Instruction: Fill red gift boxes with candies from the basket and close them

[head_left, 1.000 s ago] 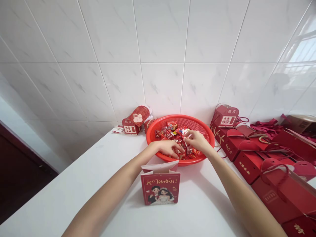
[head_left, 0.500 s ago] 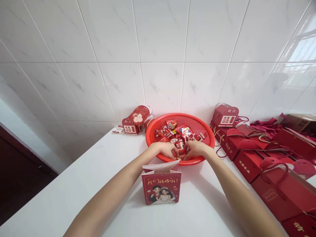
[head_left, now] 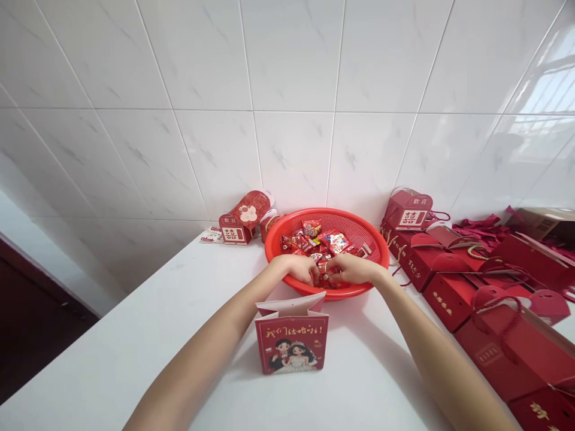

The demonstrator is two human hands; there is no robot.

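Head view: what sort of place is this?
Probably a tiled indoor room, perhaps in a home; which room is unclear. A white table stands by a glossy tiled wall, with red wedding-style boxes on it.

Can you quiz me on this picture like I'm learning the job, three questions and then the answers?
1. Where are the left hand and right hand? A: on the wall. B: inside the red basket. C: behind the basket.
2. True or false: the cartoon-couple box stands on the white table.
3. Fill the gap: most of the other red boxes are on the basket's ____ side.

Key: 1. B. 2. True. 3. Right.
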